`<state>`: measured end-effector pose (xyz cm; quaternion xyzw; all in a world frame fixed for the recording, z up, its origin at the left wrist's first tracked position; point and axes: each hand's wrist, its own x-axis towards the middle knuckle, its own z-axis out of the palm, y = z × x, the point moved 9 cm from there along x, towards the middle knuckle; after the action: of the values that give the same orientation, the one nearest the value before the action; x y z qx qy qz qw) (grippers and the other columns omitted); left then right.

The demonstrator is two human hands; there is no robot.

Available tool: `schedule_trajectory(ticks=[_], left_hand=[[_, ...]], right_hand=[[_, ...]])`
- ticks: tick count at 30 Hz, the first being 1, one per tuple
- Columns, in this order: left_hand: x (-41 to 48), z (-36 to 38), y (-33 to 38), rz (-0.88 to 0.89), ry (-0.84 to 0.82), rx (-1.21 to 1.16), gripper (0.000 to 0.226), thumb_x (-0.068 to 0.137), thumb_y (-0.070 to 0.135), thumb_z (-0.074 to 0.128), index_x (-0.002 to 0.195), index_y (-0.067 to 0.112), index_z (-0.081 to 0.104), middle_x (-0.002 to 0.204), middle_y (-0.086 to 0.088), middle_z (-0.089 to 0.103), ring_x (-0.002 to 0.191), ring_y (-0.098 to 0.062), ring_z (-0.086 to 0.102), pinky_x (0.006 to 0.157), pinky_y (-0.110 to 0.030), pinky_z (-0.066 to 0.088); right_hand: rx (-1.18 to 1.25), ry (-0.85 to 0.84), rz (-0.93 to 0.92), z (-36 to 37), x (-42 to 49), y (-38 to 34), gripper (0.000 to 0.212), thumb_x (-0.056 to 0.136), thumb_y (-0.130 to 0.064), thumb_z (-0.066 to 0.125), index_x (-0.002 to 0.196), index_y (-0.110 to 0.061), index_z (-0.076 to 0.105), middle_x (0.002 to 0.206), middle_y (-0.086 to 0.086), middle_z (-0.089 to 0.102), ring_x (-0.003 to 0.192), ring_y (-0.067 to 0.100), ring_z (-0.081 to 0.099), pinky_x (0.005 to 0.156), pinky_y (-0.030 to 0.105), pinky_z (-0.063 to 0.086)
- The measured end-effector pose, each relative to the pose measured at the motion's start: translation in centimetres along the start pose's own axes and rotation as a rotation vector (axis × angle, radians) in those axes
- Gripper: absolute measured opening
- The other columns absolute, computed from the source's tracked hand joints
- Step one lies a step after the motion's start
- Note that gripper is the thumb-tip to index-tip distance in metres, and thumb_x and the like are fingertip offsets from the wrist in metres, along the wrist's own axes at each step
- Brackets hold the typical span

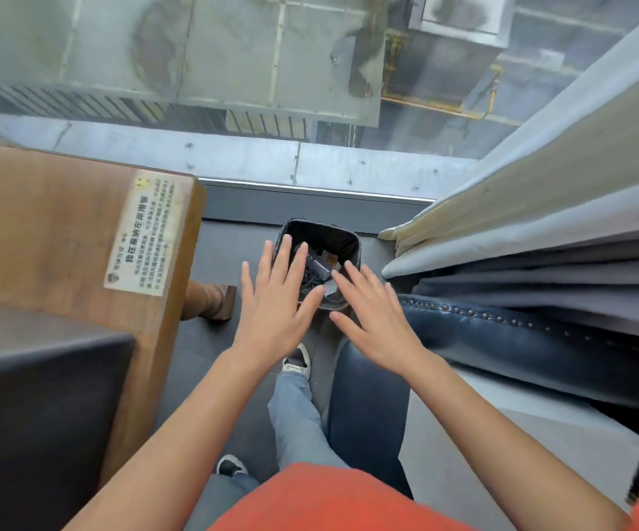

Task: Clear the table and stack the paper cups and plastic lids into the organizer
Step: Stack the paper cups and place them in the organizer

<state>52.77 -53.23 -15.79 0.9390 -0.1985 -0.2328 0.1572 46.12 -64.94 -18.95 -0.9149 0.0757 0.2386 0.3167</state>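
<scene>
I look down at a small black waste bin (343, 239) on the dark floor, with dark rubbish and scraps inside. Above its near rim my left hand (275, 300) is spread flat with nothing in it. My right hand (373, 320) is beside it, fingers apart and holding nothing. No paper cups, plastic lids or organizer are in view.
A wooden table (53, 231) with a printed notice stuck to its corner stands at the left, its turned leg (206, 300) near the bin. A dark blue leather chair (502, 331) and grey curtains (540, 208) fill the right. A window lies ahead. My legs and shoes stand below.
</scene>
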Motion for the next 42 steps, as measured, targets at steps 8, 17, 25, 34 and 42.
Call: schedule_trajectory(ticks=[8,17,25,34,42], left_hand=[[-11.0,-11.5,2.1,0.078,0.139,-0.006,0.066,0.093,0.057,0.021,0.148,0.033,-0.007,0.158,0.01,-0.016,0.141,-0.01,-0.027,0.113,-0.04,-0.018],[-23.4,-24.0,-0.1,0.153,0.452,0.048,0.07,0.089,0.061,0.021,0.149,0.032,0.002,0.159,0.01,-0.01,0.143,-0.011,-0.021,0.11,-0.036,-0.023],[-34.3,-24.2,-9.6,-0.082,0.548,0.079,0.071,0.088,0.059,0.017,0.148,0.032,-0.009,0.157,0.008,-0.02,0.14,-0.012,-0.029,0.112,-0.044,-0.018],[-51.3,-19.7,-20.3,-0.435,0.628,0.012,0.073,0.09,0.06,0.022,0.145,0.035,-0.019,0.153,0.01,-0.03,0.136,-0.011,-0.036,0.113,-0.043,-0.019],[-60.8,-15.5,-24.7,-0.728,0.686,-0.1,0.073,0.088,0.063,0.021,0.138,0.039,-0.027,0.151,0.009,-0.033,0.138,-0.013,-0.034,0.107,-0.037,-0.026]], right_hand=[[-0.023,0.056,-0.12,-4.3,-7.8,-10.4,0.063,0.099,-0.047,0.038,0.153,-0.033,0.01,0.163,-0.01,-0.004,0.15,0.01,-0.011,0.123,0.045,0.0],[-0.201,0.237,-0.391,-7.7,-12.7,-25.4,0.065,0.092,-0.055,0.028,0.152,-0.034,0.014,0.163,-0.009,0.006,0.151,0.015,-0.001,0.122,0.048,0.007],[-0.21,0.287,-0.583,-2.7,-18.2,-35.8,0.061,0.097,-0.044,0.044,0.152,-0.031,0.02,0.163,-0.004,0.012,0.151,0.018,0.003,0.119,0.053,0.014],[-0.14,0.142,-0.954,8.5,-25.5,-46.5,0.05,0.091,-0.03,0.053,0.139,-0.022,0.047,0.149,-0.002,0.043,0.143,0.018,0.033,0.117,0.054,0.023],[-0.206,-0.093,-1.181,17.1,-28.4,-53.5,0.052,0.09,-0.026,0.061,0.139,-0.019,0.047,0.148,0.005,0.043,0.14,0.023,0.037,0.113,0.052,0.03]])
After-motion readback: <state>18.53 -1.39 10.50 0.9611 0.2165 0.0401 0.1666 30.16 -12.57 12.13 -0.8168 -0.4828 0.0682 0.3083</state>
